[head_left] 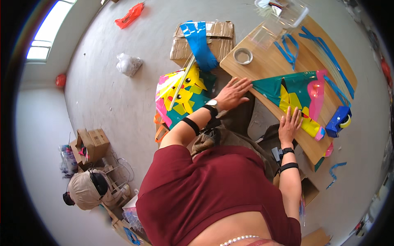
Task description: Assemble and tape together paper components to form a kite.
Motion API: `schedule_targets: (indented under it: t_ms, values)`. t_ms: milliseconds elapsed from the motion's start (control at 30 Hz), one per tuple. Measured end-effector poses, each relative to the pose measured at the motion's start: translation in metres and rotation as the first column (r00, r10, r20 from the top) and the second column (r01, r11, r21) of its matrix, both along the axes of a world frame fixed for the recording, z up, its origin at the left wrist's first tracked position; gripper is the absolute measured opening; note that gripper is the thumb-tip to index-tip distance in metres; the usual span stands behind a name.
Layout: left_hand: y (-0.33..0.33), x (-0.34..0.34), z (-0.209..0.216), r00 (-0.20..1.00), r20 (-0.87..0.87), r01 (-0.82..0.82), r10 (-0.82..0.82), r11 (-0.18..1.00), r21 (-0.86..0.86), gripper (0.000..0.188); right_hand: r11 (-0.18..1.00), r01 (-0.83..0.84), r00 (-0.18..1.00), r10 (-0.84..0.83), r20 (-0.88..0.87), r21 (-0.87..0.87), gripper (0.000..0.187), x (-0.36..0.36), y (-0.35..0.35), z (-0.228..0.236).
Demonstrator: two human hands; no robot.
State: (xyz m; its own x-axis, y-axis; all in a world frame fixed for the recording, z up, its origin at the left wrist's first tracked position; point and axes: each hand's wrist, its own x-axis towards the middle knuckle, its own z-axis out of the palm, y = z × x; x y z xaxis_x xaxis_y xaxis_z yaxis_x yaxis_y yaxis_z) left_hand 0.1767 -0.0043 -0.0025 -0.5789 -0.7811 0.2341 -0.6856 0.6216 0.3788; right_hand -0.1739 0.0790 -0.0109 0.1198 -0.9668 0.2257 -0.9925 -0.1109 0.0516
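Cardboard boxes [92, 143] and a seated person in a cap [84, 189] fill the lower left of the frame. At centre, a stack of colourful kites [180, 96] lies on the floor below a carton draped with blue plastic [199, 43]. The left hand [233, 93] presses flat, fingers spread, on the tip of a green kite [287, 92] lying on the wooden table [266, 65]. The right hand [289, 124], also open and flat, pins its yellow part. Judging by this, smoothing is underway; a steady, even press comes next. A blue tape dispenser [339, 121] sits at right.
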Motion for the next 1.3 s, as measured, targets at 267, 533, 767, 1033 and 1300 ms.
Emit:
schedule_targets:
  t_ms: [267, 533, 767, 1033, 1300]
  values:
    - [-0.009, 0.222, -0.141, 0.165, 0.147, -0.983, 0.975, 0.151, 0.106, 0.044, 1.000, -0.005, 1.000, 0.005, -0.025, 0.031, 0.059, 0.006, -0.005, 0.005]
    - [-0.015, 0.274, -0.154, 0.151, 0.475, -0.925, 0.867, -0.046, 0.378, 0.031, 0.998, 0.021, 0.998, -0.018, -0.063, 0.054, 0.058, 0.002, -0.003, 0.005]
    - [0.062, 0.322, -0.143, 0.222, 0.199, -0.954, 0.955, 0.171, 0.246, 0.025, 0.999, -0.009, 0.999, 0.011, -0.052, 0.031, 0.058, 0.004, -0.002, 0.006]
    - [0.275, 0.387, -0.097, 0.160, -0.041, -0.984, 0.986, 0.162, 0.076, 0.037, 0.998, 0.040, 0.998, -0.041, 0.042, 0.038, 0.058, 0.002, 0.003, 0.008]
    - [0.176, 0.243, -0.015, 0.477, -0.351, -0.866, 0.806, 0.499, -0.029, 0.026, 0.998, 0.059, 0.985, -0.056, 0.161, -0.016, 0.062, 0.004, -0.002, 0.001]
